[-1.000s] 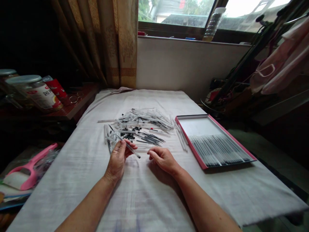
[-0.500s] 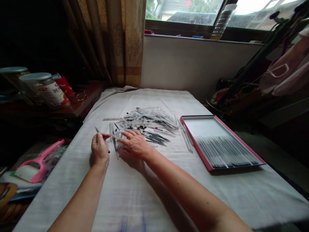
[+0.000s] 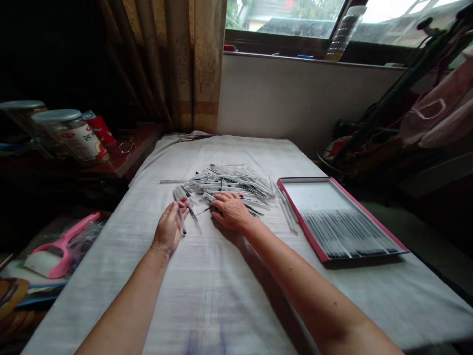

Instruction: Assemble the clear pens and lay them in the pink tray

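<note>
A heap of clear pen barrels, black refills and small caps (image 3: 232, 185) lies in the middle of a white cloth-covered table (image 3: 221, 291). My left hand (image 3: 168, 229) rests at the heap's near left edge, fingers curled round a clear pen barrel (image 3: 180, 212) that sticks up and away from it. My right hand (image 3: 231, 212) lies palm down on the near side of the heap, fingers pinched on a thin black refill (image 3: 205, 211). To the right sits a pink-rimmed tray (image 3: 295, 209) with a row of assembled pens (image 3: 345, 231) in its near half.
Glass jars with pale lids (image 3: 70, 135) and a red packet stand on a dark wooden side table at left. A pink-handled tool (image 3: 61, 246) lies lower left. Curtain and window sill with a bottle (image 3: 342, 32) are behind; stands and pink cloth crowd the right.
My left hand has moved right, back toward the heap, still gripping a pen barrel. My right hand has shifted rightward on the heap and now pinches a black refill.
</note>
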The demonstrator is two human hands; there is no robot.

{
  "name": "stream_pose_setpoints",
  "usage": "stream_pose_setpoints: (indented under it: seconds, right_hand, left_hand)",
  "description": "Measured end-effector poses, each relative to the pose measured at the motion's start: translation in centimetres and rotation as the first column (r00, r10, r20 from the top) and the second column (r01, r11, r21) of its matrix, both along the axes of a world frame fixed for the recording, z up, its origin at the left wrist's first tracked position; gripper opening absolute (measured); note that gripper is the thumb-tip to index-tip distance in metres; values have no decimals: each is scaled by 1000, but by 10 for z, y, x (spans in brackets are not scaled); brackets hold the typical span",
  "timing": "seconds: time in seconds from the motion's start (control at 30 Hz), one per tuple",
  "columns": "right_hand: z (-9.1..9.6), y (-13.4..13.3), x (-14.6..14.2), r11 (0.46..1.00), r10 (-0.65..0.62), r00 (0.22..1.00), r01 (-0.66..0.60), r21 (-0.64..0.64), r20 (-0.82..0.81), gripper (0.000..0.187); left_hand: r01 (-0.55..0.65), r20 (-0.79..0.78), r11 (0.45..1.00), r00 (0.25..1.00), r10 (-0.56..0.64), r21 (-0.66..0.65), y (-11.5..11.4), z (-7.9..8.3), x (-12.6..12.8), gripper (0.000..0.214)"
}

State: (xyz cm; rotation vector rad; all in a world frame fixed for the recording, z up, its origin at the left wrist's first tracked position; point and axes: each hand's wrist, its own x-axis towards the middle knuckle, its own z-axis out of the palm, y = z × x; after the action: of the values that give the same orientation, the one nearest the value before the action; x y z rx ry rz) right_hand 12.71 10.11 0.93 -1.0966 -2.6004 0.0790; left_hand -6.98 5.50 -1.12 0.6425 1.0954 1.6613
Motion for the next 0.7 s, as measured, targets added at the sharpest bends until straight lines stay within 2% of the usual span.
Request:
stream_pose_setpoints:
  seconds: [0.13,0.23,0.37,0.47,0.53,0.7]
  right_hand:
    - [-9,7,53,986,-163,973,158,-42,-165,24]
    - [-14,11,88,952,-305,899,283,-115,-314,20]
    - [-12,14,115,911,-412,818,369,-183,-402,20]
    - [-9,12,112,911,-412,819,359,-203,-400,19]
    - [-8,8,101,925,-379,851,331,-187,-365,18]
    - [-6,1,69,962,-269,951,258,-86,-150,21]
  left_hand:
    - [171,16,985,985,-171,-32,-5,2,10,35]
    - [240,14,970,971,-240,-42,-9,6,18,34]
    - [313,-54,946,947,-318,-82,-10,14,35,35]
    - [365,-144,923,914,-380,-120,-8,19,50,41]
    - [400,-201,907,885,-420,-131,-5,21,59,42]
    - [442,-328,882,818,-472,-167,-4,18,71,41]
